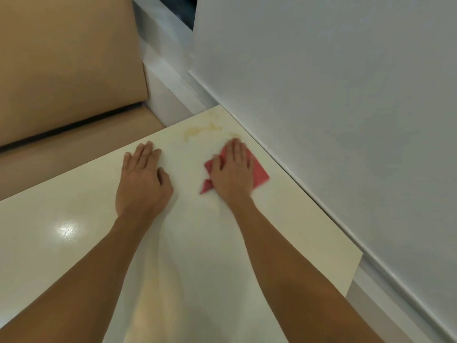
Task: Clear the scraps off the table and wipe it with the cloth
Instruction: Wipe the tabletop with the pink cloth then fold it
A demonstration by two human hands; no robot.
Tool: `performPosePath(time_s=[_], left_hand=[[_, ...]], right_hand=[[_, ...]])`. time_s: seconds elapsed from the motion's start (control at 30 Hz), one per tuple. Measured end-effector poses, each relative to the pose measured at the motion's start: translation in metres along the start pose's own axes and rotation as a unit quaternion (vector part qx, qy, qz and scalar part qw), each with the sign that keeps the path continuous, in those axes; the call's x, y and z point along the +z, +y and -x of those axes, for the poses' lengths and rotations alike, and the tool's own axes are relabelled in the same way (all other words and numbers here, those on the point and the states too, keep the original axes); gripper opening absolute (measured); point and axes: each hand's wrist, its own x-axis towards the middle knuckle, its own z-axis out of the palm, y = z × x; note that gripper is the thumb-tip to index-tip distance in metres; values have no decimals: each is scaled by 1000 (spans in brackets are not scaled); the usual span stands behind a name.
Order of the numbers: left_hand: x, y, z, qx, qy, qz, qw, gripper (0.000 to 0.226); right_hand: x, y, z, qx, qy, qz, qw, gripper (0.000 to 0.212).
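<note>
A cream glossy table fills the lower part of the head view. A pink-red cloth lies on it near the far right edge. My right hand presses flat on the cloth with straight fingers and covers most of it. My left hand rests flat on the bare table to the left of the cloth, fingers straight. A yellowish stain marks the table just beyond both hands, near the far corner. No scraps show on the table.
A pale grey wall runs along the table's right edge. A tan padded bench seat stands beyond the table's left edge. A white ledge sits between bench and wall.
</note>
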Motion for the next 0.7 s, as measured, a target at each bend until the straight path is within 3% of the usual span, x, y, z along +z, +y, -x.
performPosePath(time_s=[0.1,0.13,0.17,0.23,0.3,0.37,0.4,0.47,0.53,0.57,0.63,0.7], left_hand=[[-2,4,-1,-9,-2,-4,1000,60],[-3,6,-1,-14,-6,-7,1000,60],[-4,6,-2,-19,-8,-9,1000,60],[-5,8,-1,-23,-11,-10,1000,59],[-6,8,-1,-23,-14,-15,1000,59],[-6,7,-2,-21,-16,-23,999,59],[-5,7,-2,-21,-16,-27,999,59],[-4,6,-1,-17,-15,-29,999,59],[-5,8,-1,-17,-15,-29,999,59],[-6,9,-1,-20,-16,-30,999,60],[-7,10,0,-25,-17,-31,999,60],[-7,10,0,-29,-16,-26,999,59]], right_hand=[[-5,12,42,-291,-54,49,954,62],[-9,32,56,-334,-69,52,938,60],[-13,54,61,-335,-65,53,938,59],[-18,85,50,-219,-29,54,974,60],[-15,76,13,-72,-10,60,996,66],[-6,42,-24,-7,-1,37,999,66],[-3,26,-33,-24,-8,37,999,65],[2,12,-24,-159,-22,53,986,63],[-2,30,11,-321,-47,70,943,62],[-7,47,24,-358,-61,64,930,61],[-15,73,23,-316,-45,48,946,60],[-15,71,-4,-170,-10,53,984,62]])
